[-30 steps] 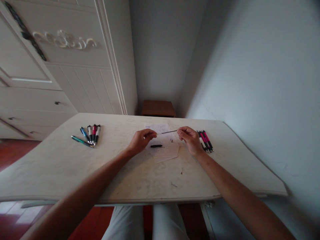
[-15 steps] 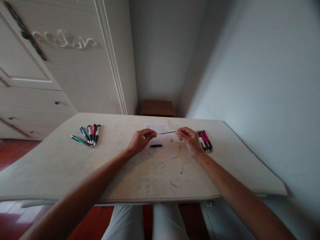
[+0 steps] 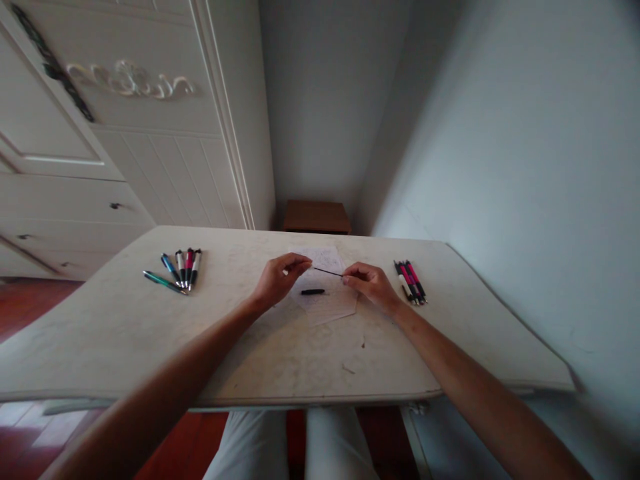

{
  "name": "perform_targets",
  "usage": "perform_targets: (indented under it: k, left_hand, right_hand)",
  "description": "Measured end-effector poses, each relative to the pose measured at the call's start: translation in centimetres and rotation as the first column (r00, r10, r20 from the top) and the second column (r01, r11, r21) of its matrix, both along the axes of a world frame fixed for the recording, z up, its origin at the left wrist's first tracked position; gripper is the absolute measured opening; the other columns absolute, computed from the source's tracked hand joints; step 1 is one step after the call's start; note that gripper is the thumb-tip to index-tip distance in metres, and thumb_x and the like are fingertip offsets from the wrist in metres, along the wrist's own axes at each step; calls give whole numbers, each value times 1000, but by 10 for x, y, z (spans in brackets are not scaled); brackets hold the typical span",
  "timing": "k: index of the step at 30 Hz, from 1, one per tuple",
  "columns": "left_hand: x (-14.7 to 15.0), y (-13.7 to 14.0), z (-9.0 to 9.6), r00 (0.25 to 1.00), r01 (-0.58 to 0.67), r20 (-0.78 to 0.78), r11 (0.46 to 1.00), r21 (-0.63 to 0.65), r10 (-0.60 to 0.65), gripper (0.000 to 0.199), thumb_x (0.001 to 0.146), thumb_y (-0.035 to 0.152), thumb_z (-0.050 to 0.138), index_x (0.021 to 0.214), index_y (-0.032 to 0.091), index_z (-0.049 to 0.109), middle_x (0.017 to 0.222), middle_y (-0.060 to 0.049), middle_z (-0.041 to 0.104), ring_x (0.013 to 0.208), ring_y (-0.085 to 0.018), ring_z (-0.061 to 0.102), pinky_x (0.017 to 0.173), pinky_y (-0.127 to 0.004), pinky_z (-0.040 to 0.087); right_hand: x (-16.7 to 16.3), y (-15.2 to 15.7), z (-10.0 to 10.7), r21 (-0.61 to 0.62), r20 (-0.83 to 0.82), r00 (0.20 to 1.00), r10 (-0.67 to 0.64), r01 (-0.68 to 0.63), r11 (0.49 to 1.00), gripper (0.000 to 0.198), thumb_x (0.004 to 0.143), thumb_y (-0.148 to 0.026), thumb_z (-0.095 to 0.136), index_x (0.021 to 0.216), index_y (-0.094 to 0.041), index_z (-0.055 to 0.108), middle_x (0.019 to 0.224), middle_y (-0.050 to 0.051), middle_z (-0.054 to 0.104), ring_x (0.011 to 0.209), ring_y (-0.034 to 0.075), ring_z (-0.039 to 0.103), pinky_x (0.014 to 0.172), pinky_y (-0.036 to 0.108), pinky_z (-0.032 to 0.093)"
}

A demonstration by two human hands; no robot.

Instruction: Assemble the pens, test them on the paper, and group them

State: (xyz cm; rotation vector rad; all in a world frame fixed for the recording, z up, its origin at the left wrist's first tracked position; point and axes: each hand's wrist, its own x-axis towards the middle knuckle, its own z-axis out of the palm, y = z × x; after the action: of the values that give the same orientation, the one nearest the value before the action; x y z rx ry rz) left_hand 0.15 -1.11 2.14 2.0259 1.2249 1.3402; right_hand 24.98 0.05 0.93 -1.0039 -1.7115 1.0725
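Pen refill [image 3: 328, 272] at frame centre
Left hand [image 3: 281, 279] and right hand [image 3: 373, 285] each pinch one end above handwritten paper [image 3: 331, 309].

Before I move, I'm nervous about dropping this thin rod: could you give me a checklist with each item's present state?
1. Rod pinched by the right hand at its near end: ok.
2. Left hand firm on the other end: cannot tell; the fingertips are there, but the contact is too small to see.
3. Black piece out of both hands, lying over the paper: ok.
4. Left pens well away from both hands: ok.
5. Right pens apart from the right hand: ok, though they lie close beside it.
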Motion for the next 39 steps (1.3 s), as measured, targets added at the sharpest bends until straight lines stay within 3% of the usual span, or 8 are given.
perform_targets:
  k: [8, 13, 18, 21, 25, 28, 31, 39]
  left_hand:
    - [-5, 2, 1, 999, 32, -33, 989, 145, -28, 32, 90, 38, 58, 113, 17, 66, 117, -11, 63, 63, -7, 60, 60, -22, 52]
    - [-30, 14, -2, 927, -65, -351, 977, 202, 134, 30, 87, 40, 62, 111, 22, 69, 113, -10, 65, 105, -24, 59, 96, -42, 47]
    - [-44, 23, -12, 875, -58, -476, 995, 79, 88, 21, 84, 36, 65, 97, 24, 74, 105, -9, 70, 102, -27, 59, 96, -47, 43]
    - [-41, 26, -13, 923, -52, -382, 998, 20, 56, 18, 85, 35, 62, 87, 22, 75, 94, -7, 72, 92, -24, 62, 90, -42, 46]
    - [-37, 24, -3, 997, -79, -27, 980, -181, 76, 29, 80, 45, 65, 86, 17, 72, 84, -7, 72, 73, -18, 63, 71, -32, 50]
    - [-38, 21, 4, 968, 3, 242, 964, -264, 63, 40, 77, 51, 68, 90, 13, 68, 82, -8, 71, 71, -16, 63, 65, -28, 50]
    - [-38, 20, 5, 945, 60, 324, 958, -282, 37, 43, 76, 52, 68, 91, 12, 66, 84, -9, 71, 75, -17, 65, 66, -28, 51]
    - [-34, 19, -7, 981, -44, -191, 997, -57, 32, 23, 84, 40, 60, 87, 20, 70, 88, -6, 73, 79, -19, 65, 80, -34, 51]
  right_hand:
    - [1, -1, 5, 38, -17, 999, -45, 45, 998, 24, 72, -41, 73, 76, -18, 70, 72, 2, 66, 69, 16, 58, 66, 29, 45]
    - [10, 6, 2, 137, 29, 989, -146, 141, 980, 23, 74, -41, 71, 77, -18, 70, 74, 3, 66, 68, 16, 57, 65, 29, 44]
    - [21, 11, -1, 325, 128, 965, -228, 177, 929, 19, 79, -38, 67, 79, -19, 72, 78, 4, 66, 68, 16, 56, 64, 29, 43]
    - [22, 10, 2, 371, 155, 959, -238, 167, 914, 18, 81, -35, 65, 80, -19, 72, 77, 4, 65, 67, 16, 55, 63, 29, 43]
    - [22, 8, 5, 383, 156, 954, -258, 182, 906, 18, 81, -35, 65, 80, -19, 71, 77, 4, 65, 68, 16, 56, 63, 30, 44]
    - [23, 9, 5, 393, 139, 949, -284, 210, 895, 19, 82, -37, 64, 80, -19, 71, 79, 5, 66, 70, 17, 57, 64, 30, 44]
    - [25, 9, 5, 405, 128, 945, -301, 228, 886, 21, 83, -38, 63, 80, -19, 70, 80, 5, 66, 70, 17, 57, 63, 30, 45]
    - [26, 8, 7, 459, 163, 942, -295, 192, 867, 21, 85, -40, 63, 83, -21, 72, 80, 6, 66, 71, 18, 58, 65, 32, 47]
